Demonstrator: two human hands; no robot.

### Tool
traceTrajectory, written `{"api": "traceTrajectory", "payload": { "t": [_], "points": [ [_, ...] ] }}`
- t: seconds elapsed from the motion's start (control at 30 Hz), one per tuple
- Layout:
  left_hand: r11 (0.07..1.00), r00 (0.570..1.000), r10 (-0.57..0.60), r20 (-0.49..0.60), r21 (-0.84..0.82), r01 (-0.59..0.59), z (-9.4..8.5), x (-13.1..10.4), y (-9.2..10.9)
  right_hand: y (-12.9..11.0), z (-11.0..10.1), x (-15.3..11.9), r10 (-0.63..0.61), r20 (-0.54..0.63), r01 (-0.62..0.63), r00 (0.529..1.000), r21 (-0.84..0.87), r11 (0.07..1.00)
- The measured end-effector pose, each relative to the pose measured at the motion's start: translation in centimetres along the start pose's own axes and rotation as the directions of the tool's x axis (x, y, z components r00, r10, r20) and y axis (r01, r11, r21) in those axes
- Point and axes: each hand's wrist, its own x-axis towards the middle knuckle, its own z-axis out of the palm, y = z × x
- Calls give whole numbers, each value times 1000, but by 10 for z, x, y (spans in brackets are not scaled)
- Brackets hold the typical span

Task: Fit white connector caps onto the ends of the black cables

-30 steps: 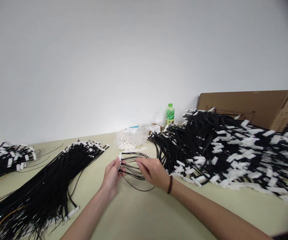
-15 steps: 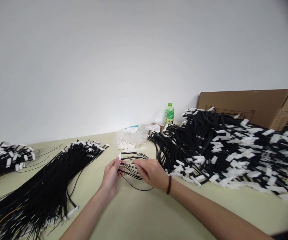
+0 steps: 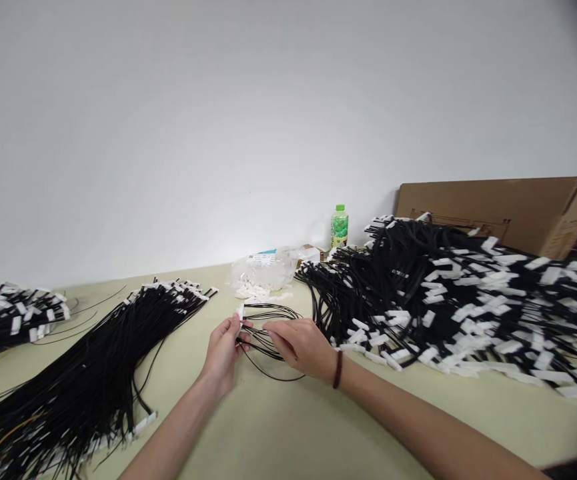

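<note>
My left hand [image 3: 225, 347] is closed on a white connector [image 3: 240, 312] near the middle of the table, with the thumb pressed on its side. Thin black wires [image 3: 273, 310] run from the connector and loop to the right. My right hand [image 3: 302, 345] is pinched among these wires, just right of the connector, and a dark band circles its wrist. Its fingertips seem to grip a wire, though the exact spot is too small to make out.
Left of my hands lies a long bundle of black wires [image 3: 103, 360], with another bundle [image 3: 18, 317] beyond it. A large pile of black cables with white connectors [image 3: 433, 300] fills the right. Behind are a clear bag of white connectors [image 3: 263, 273], a green-capped bottle [image 3: 339, 228] and a cardboard box [image 3: 483, 210].
My right hand has shifted very slightly left toward the connector. My left hand stays where it was, still holding the connector.
</note>
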Motion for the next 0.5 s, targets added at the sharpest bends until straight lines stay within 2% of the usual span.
{"api": "traceTrajectory", "payload": {
  "t": [0.5],
  "points": [
    [1000, 1000, 1, 8, 23, -1, 4, -4, 4, -1, 0, -1, -12, 23, 12, 1000, 0, 1000]
  ]
}}
